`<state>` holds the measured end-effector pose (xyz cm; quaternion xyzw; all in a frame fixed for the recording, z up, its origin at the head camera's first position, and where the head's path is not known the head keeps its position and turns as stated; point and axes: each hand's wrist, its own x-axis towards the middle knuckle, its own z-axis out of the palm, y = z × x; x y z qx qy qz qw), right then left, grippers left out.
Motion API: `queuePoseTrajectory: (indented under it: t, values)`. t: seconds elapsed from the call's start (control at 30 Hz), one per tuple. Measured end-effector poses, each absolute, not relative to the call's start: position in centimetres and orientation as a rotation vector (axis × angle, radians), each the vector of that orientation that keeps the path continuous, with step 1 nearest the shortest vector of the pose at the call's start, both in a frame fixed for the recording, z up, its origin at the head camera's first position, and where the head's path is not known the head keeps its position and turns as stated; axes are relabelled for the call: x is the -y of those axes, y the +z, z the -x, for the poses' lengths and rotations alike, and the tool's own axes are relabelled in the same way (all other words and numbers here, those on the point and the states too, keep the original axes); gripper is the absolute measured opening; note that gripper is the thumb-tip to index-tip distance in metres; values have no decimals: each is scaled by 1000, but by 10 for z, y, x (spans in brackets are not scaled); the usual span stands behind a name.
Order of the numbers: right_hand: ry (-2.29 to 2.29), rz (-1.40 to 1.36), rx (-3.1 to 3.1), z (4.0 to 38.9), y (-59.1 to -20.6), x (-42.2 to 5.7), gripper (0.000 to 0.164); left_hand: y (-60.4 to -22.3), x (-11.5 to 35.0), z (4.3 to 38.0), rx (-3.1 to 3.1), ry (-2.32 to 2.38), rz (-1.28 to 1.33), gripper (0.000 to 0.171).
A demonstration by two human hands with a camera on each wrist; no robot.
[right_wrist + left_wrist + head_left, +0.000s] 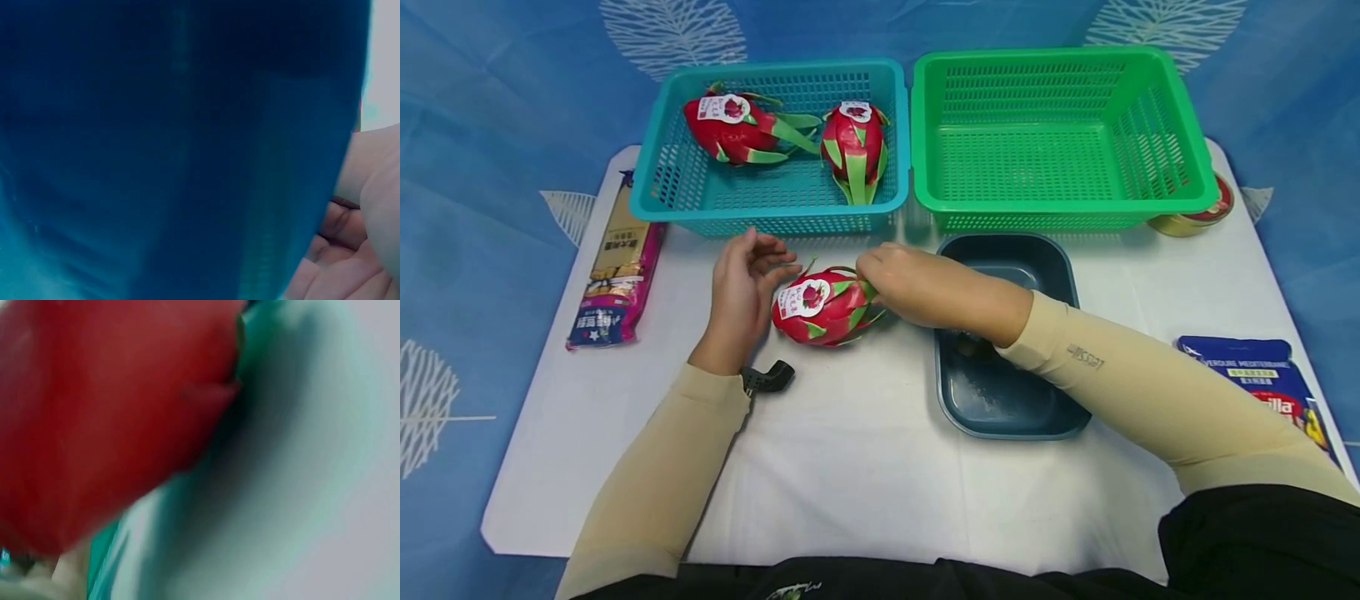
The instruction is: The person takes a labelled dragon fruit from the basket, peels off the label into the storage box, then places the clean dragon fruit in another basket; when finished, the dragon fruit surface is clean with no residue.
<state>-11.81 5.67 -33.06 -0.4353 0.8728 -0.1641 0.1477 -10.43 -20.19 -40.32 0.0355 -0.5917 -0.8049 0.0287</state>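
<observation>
Between the two hands is a red dragon fruit point(831, 317) with green-tipped scales and a round white label; whether it rests on the cloth or just above it I cannot tell. The right hand point(917, 283) holds its leafy end, the fingertips partly hidden behind the back of the hand. At the labelled end, the left hand point(741, 287) stands beside the fruit, palm towards it, fingers loosely bent and not closed round it. Close up, the dragon fruit point(106, 406) fills much of the left wrist view. The right wrist view shows some of the right hand point(350, 250) at lower right.
A blue basket point(767, 221) at the back holds two dragon fruits; a green basket point(1060, 208) stands to its right. A dark blue tub point(1015, 408) sits under the right forearm. Food packets lie left point(617, 275) and right point(1262, 375); a tin point(1195, 218) is partly behind the green basket.
</observation>
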Motion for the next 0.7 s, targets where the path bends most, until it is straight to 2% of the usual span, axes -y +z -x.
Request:
queuePoseTrajectory:
  t: [0.17, 0.43, 0.63, 0.7]
  values:
    - [-451, 1149, -2507, 121, -331, -55, 30, -403, 207, 92, 2166, -2276, 165, 42]
    - [-425, 1132, -2507, 123, -331, -55, 29, -403, 216, 75, 2435, -2107, 391, 49]
    - [-376, 1140, -2506, 123, -332, -56, 34, -407, 217, 67, 2539, -2118, 501, 86]
    - [-361, 1160, -2509, 123, -332, -57, 36, -407, 215, 65, 2602, -2056, 491, 94]
